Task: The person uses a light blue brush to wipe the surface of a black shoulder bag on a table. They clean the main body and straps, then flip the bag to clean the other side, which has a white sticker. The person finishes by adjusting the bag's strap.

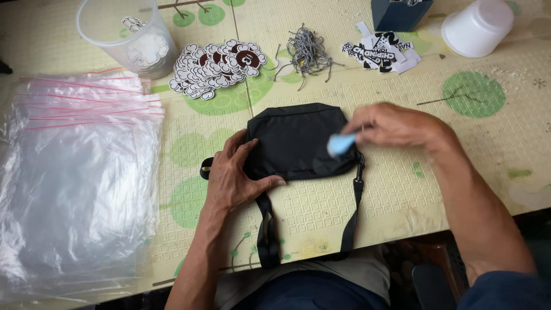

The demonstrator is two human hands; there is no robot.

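Observation:
A small black fabric bag (pixel 295 138) lies flat on the table in front of me, its black strap (pixel 268 232) hanging over the near edge. My left hand (pixel 232 175) rests flat on the bag's left end and presses it down. My right hand (pixel 396 126) hovers over the bag's right end and pinches a small light blue object (pixel 341 143) against the fabric; the object is blurred.
A stack of clear zip bags (pixel 80 172) with pink strips covers the left side. At the back stand a clear plastic tub (pixel 123 34), a pile of cartoon stickers (pixel 215 66), a bundle of speckled cords (pixel 307 51), black-and-white labels (pixel 381 51), a dark box (pixel 399 14) and a white cup (pixel 476 26).

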